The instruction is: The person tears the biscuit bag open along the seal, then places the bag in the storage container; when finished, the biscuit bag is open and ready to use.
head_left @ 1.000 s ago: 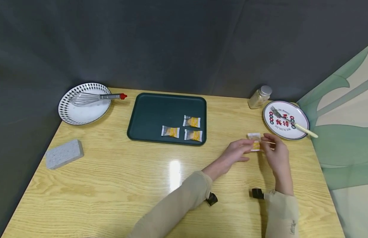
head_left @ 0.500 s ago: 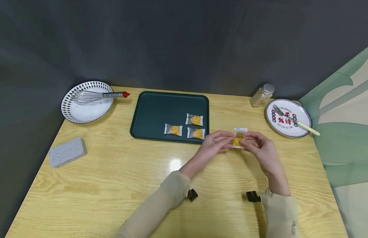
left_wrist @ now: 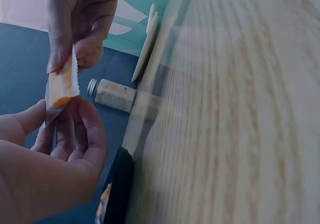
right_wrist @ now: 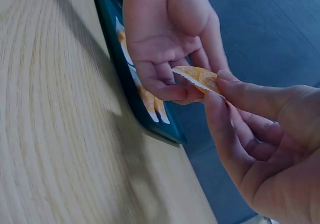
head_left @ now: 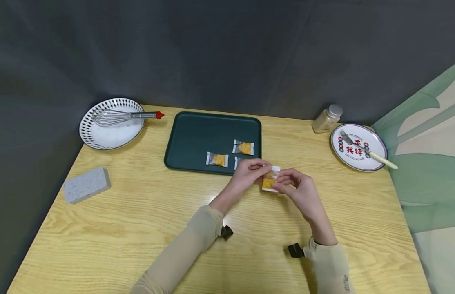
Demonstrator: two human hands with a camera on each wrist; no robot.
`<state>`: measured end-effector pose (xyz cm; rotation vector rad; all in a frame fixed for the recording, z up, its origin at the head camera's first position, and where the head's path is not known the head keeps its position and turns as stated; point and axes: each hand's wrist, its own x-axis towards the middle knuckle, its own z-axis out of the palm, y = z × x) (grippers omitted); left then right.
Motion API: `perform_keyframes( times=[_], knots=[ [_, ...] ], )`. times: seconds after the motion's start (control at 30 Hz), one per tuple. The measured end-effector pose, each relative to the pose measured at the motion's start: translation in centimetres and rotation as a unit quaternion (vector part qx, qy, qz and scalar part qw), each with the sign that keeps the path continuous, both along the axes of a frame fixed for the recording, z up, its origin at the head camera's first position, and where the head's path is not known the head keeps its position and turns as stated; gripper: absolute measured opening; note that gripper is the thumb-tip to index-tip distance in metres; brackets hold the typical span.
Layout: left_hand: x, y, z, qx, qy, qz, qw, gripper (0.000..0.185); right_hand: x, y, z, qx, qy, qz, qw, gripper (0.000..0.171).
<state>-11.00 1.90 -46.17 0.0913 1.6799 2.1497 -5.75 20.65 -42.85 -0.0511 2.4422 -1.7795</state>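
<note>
A small wrapped snack (head_left: 270, 183), in a part-clear, part-yellow wrapper with white crimped ends, is held above the table off the tray's front right corner. My left hand (head_left: 246, 174) pinches its left side between thumb and fingers. On the right side, my right hand (head_left: 302, 192) grips it between thumb and index finger, plainest in the right wrist view, where the snack (right_wrist: 199, 78) shows edge-on. Several similar snacks lie on the dark green tray (head_left: 198, 139): one at left (head_left: 217, 159), one behind (head_left: 244, 147), and one partly hidden by my left hand.
A patterned bowl (head_left: 119, 139) with a whisk (head_left: 144, 115) across it stands at back left, above a grey sponge-like block (head_left: 86, 185). At back right are a glass jar (head_left: 327, 119) and a white plate (head_left: 341, 153) bearing a fork (head_left: 378, 159).
Both hands have carried the wrapped snack leftward from beside the plate to the tray's front right corner. My left hand now covers part of one snack on the tray.
</note>
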Motion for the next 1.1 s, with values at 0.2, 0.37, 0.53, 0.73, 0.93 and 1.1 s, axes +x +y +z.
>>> perform_keyframes(
  times=[0.2, 0.37, 0.53, 0.73, 0.93, 1.1],
  knots=[
    [0.0, -0.3, -0.4, 0.009, 0.003, 0.014, 0.9998, 0.020, -0.5, -0.6, 0.2, -0.018, 0.020, -0.009, 1.000, 0.020],
    [0.0, -0.4, -0.7, 0.005, 0.029, 0.016, 0.9994, 0.020, -1.5, -0.9, 0.3, -0.029, 0.029, -0.024, 0.999, 0.018],
    [0.0, -0.6, -1.0, 0.019, 0.021, 0.022, 0.9994, 0.019, -2.2, -0.9, 0.2, -0.043, -0.001, -0.036, 0.998, 0.017],
    [0.0, -1.2, -1.3, 0.016, -0.004, 0.009, 0.9998, 0.021, -2.7, -1.0, -0.1, -0.048, -0.029, -0.010, 0.998, 0.019],
    [-0.1, -1.7, -1.0, -0.050, 0.018, -0.013, 0.9985, 0.021, -2.7, -1.5, -0.1, -0.001, -0.018, 0.007, 1.000, 0.015],
    [-0.1, -1.8, -0.7, -0.071, 0.040, -0.010, 0.9967, 0.019, -2.8, -1.9, 0.2, 0.021, -0.009, 0.016, 1.000, 0.013]
  ],
)
